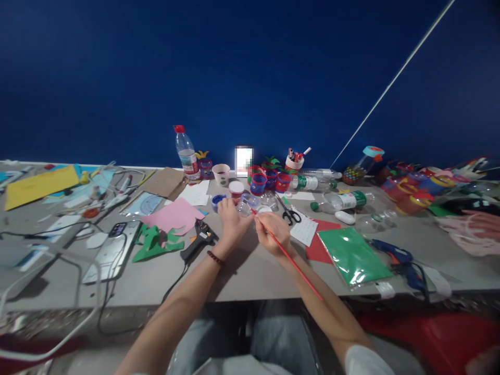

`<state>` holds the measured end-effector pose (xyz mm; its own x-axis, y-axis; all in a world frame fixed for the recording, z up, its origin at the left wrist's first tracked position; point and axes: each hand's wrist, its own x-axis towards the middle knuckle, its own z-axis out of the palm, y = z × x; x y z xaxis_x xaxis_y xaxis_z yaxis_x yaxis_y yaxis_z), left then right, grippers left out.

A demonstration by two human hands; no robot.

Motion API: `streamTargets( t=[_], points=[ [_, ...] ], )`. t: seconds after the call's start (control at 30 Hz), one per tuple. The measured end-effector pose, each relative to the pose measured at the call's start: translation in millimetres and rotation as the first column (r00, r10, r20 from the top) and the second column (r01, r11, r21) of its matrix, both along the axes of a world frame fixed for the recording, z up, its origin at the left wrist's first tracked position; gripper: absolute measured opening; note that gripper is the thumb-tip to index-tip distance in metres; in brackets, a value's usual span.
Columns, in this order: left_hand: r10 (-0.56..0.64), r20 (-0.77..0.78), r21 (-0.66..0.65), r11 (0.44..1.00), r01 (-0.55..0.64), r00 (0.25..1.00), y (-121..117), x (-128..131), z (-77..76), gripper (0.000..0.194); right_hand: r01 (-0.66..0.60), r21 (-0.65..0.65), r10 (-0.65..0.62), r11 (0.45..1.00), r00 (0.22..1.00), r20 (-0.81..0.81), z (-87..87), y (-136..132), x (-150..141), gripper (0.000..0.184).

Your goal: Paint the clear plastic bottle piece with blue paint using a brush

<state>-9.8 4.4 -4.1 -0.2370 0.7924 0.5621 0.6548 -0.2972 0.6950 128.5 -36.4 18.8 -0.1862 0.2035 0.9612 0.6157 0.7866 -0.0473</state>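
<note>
My left hand [231,221] grips a clear cut plastic bottle piece [247,204] on the grey table [250,276], with a dark bead bracelet on that wrist. My right hand [274,233] holds a long thin red paintbrush [291,258], its tip against the clear piece. Just beyond stand a blue paint pot [217,201], a red-and-white pot [236,188] and a white cup [221,174]. Several painted red and blue bottle rings [267,180] sit behind them.
A black glue gun [198,244], green cut-outs [153,243], pink paper [174,215] and a phone [113,250] lie left. Scissors [289,214], green sheet [353,256], blue glue gun [396,256] and plastic bottles [346,200] lie right. A water bottle [186,152] stands at the blue wall.
</note>
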Motion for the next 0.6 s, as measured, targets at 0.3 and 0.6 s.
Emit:
streamTargets(
  t=[0.3,0.6],
  points=[
    [0.005,0.029,0.004,1.0,-0.005,1.0,-0.7,0.8,1.9,0.049,0.006,0.008,-0.006,1.0,1.0,0.002,6.6,-2.2,0.6,0.016],
    [0.001,-0.037,0.031,1.0,0.0,0.999,-0.6,-2.3,0.3,0.047,0.063,0.076,-0.066,0.995,0.997,0.036,5.3,-2.4,5.3,0.015]
  ],
)
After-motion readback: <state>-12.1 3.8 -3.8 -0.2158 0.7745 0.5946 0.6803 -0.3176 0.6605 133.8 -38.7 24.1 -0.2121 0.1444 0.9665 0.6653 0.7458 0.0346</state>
